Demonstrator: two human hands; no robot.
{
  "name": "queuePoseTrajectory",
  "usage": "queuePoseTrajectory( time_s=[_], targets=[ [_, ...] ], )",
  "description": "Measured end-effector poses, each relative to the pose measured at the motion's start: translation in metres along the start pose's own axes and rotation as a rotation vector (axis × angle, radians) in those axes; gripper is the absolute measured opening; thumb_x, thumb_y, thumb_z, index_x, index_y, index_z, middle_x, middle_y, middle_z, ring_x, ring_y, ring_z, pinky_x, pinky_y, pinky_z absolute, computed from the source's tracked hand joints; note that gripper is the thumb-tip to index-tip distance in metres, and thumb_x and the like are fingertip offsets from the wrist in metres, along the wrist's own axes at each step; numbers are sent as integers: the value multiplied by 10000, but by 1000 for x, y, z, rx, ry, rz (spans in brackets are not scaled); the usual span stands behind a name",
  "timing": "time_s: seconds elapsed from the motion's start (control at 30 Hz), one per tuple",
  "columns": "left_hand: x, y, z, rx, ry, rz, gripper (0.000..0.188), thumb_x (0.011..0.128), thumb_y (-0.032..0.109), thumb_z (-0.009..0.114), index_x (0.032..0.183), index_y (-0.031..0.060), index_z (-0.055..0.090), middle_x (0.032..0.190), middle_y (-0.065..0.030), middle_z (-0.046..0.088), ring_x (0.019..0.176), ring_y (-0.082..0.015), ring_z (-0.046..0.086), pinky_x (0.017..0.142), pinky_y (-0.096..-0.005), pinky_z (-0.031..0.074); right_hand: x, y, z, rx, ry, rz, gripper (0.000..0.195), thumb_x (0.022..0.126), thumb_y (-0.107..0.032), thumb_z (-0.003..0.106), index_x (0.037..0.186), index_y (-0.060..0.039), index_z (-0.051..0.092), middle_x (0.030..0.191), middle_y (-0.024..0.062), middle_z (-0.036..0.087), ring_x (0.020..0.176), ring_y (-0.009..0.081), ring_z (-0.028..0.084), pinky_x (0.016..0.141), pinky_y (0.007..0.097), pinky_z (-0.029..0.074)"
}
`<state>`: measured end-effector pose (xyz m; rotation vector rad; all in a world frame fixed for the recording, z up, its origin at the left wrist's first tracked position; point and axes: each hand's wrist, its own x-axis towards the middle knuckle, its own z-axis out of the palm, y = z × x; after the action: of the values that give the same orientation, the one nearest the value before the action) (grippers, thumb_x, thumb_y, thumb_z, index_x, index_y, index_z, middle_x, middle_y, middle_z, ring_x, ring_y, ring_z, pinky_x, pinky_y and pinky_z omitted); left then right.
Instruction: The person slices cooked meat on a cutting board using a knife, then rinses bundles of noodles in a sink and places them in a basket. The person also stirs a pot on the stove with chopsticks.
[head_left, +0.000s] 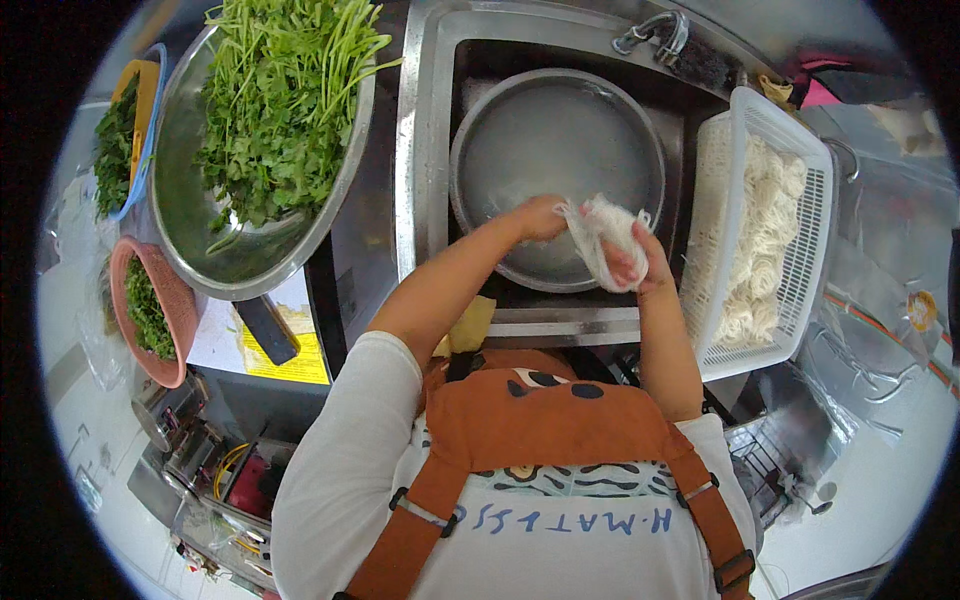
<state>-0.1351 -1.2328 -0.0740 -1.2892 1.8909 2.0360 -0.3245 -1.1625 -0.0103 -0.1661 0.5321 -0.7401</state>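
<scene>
A bundle of thin white noodles (611, 229) hangs between my hands above the near right part of a round metal basin (555, 142) of cloudy water, which sits in a steel sink. My right hand (641, 262) holds the bundle, its fingers partly covered by the strands. My left hand (541, 217) is at the bundle's left end, its fingers closed on some strands. Right of the sink, a white plastic basket (814, 240) holds several coiled noodle bundles (765, 247).
A large metal bowl (176, 187) of leafy green herbs stands left of the sink. A pink basket (120, 300) of greens, a blue-rimmed basket (159, 97) and a dark phone-like object (266, 330) are further left. The faucet (660, 37) rises behind the sink.
</scene>
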Motion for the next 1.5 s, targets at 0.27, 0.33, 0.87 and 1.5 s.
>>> queuePoseTrajectory(
  time_s=[0.27, 0.33, 0.87, 1.5],
  targets=[
    [-23, 33, 24, 301, 150, 231, 249, 837, 254, 511, 946, 68, 636, 863, -203, 630, 835, -377, 602, 743, -448, 461, 23, 20, -39, -620, 770, 72, 458, 890, -479, 519, 1017, -39, 519, 764, 83, 576, 641, 186, 590, 553, 318, 484],
    [-28, 34, 38, 292, 80, 269, 244, 830, 244, 512, 955, 77, 637, 872, -206, 628, 845, -377, 600, 756, -442, 461, 23, 13, -31, -246, 592, -139, 381, 896, -378, 554, 1041, -28, 514, 870, 75, 590, 781, 194, 605, 687, 333, 506],
    [0, -22, 39, 282, 118, 164, 199, 830, 182, 508, 935, 55, 620, 901, -175, 639, 850, -375, 599, 753, -459, 462, 3, -41, 92, -238, 356, -599, 467, 864, -197, 547, 1249, 28, 411, 733, 17, 503, 589, 101, 469, 670, 309, 435],
    [-9, -15, 4, 521, 261, -71, 876, 637, 303, 770, 1380, 142, 334, 1420, -165, 314, 1325, -326, 282, 1035, -552, 231, -85, -150, 240, -441, -133, -837, 933, 807, -419, 600, 1419, -2, 34, 979, 117, 540, 651, 124, 513, 686, 299, 456]
  ],
)
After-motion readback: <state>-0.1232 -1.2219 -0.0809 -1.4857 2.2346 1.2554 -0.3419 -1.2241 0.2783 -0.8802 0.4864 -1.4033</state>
